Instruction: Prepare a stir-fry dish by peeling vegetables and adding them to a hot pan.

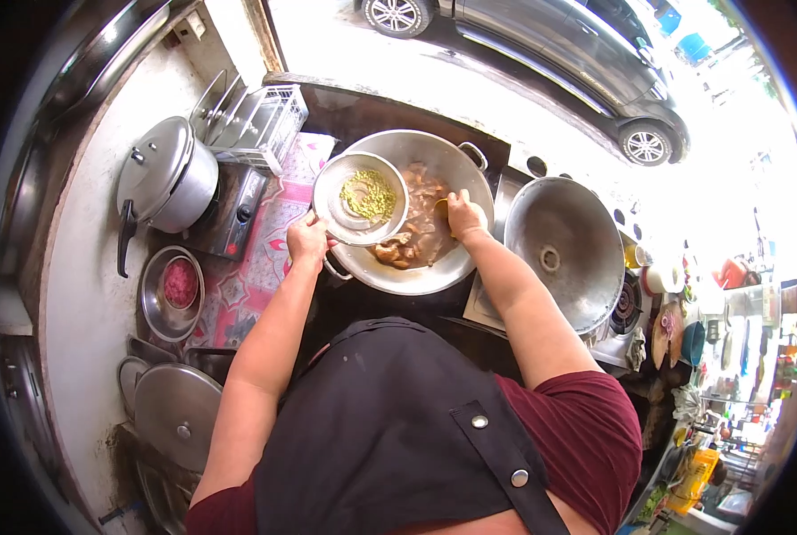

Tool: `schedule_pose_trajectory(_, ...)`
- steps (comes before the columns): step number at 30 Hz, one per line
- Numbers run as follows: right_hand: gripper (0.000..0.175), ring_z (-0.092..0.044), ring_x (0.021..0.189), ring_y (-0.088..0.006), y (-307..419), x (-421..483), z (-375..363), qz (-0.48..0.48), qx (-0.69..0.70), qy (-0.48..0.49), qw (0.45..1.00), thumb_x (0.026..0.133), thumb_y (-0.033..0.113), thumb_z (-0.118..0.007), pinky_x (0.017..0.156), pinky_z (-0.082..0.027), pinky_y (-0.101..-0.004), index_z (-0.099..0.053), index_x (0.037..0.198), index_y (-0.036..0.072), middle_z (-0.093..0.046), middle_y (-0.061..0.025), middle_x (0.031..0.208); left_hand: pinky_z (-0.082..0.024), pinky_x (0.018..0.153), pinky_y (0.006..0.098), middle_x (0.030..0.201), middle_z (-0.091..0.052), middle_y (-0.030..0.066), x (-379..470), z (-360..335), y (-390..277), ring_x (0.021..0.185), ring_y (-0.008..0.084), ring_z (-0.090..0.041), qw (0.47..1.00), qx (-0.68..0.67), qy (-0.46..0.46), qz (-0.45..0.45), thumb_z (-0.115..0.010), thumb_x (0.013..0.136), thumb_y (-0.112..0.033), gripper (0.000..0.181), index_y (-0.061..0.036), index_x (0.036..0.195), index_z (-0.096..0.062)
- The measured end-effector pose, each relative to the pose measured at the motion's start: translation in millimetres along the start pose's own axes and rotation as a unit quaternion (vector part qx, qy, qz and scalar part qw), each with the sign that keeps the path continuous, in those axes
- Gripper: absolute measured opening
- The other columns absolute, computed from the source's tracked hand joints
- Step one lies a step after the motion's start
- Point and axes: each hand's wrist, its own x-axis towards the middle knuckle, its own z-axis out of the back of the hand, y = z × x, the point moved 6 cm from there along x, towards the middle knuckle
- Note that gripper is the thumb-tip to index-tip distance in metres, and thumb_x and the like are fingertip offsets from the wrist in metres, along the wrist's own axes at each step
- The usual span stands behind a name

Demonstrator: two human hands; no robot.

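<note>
A wide two-handled metal wok [405,279] stands before me with meat pieces in brown sauce [432,231] in it. My left hand [308,239] grips the rim of a smaller metal bowl [328,217], which is held over the wok's left side. Small green pieces, perhaps peas or chopped vegetable, form a patch [368,196] in that bowl. Over the right part of the stew, my right hand [466,215] holds a yellow utensil [442,208]. Most of this utensil is hidden by the fingers, so its exact kind cannot be told.
Right of the wok sits a second large wok [559,234], beside a gas burner [627,304]. At left are a pressure cooker [181,180] on a portable stove [234,221], a steel bowl [147,294] holding pink food, and a white rack [284,124]. A car [545,47] is parked outside.
</note>
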Motion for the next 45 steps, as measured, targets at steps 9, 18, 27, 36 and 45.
schedule_pose_trajectory(9,0.024,-0.069,0.106,-0.0392,-41,1,-10,-0.164,0.171,0.071,0.969,0.091,0.009,-0.061,0.093,-0.058,-0.0433,-0.062,0.114,0.005,-0.062,-0.0222,0.121,-0.055,0.047,0.0261,0.093,-0.076,0.0072,-4,8,-3,0.060,0.0115,-0.066,1.000,0.012,-0.011,-0.022,-0.062,0.094,-0.002,0.029,-0.0019,0.120,-0.075)
schedule_pose_trajectory(18,0.019,-0.063,0.103,-0.0449,-33,9,105,-0.177,0.334,-0.068,0.923,0.080,0.005,-0.059,0.092,-0.051,-0.0506,-0.063,0.097,0.000,-0.064,-0.0257,0.110,-0.060,0.052,0.0267,0.097,-0.075,0.0096,-5,-18,9,0.066,0.0141,-0.068,0.999,0.009,0.035,0.035,-0.065,0.094,-0.004,0.033,0.0024,0.125,-0.070)
schedule_pose_trajectory(27,0.017,-0.067,0.090,-0.0470,27,14,173,-0.028,0.334,-0.149,0.930,0.086,0.004,-0.058,0.079,-0.058,-0.0539,-0.060,0.102,0.004,-0.062,-0.0214,0.110,-0.061,0.052,0.0267,0.087,-0.073,0.0076,-14,-64,1,0.063,0.0129,-0.068,0.993,-0.035,0.073,0.084,-0.071,0.092,-0.006,0.023,0.0027,0.113,-0.074)
schedule_pose_trajectory(36,0.018,-0.066,0.086,-0.0407,48,25,214,0.042,0.324,-0.263,0.908,0.085,0.003,-0.068,0.070,-0.057,-0.0483,-0.061,0.102,0.007,-0.060,-0.0174,0.101,-0.061,0.053,0.0269,0.081,-0.071,0.0053,-23,-72,-10,0.062,0.0130,-0.067,0.991,-0.034,0.105,0.076,-0.065,0.091,-0.005,0.018,0.0004,0.104,-0.075)
schedule_pose_trajectory(45,0.022,-0.067,0.077,-0.0262,28,13,262,0.074,0.214,-0.474,0.851,0.081,0.005,-0.076,0.062,-0.058,-0.0364,-0.065,0.101,0.007,-0.063,-0.0084,0.093,-0.060,0.051,0.0265,0.080,-0.070,0.0051,-22,-56,-16,0.060,0.0128,-0.066,0.994,-0.013,0.104,0.036,-0.065,0.088,-0.006,0.019,0.0003,0.103,-0.076)
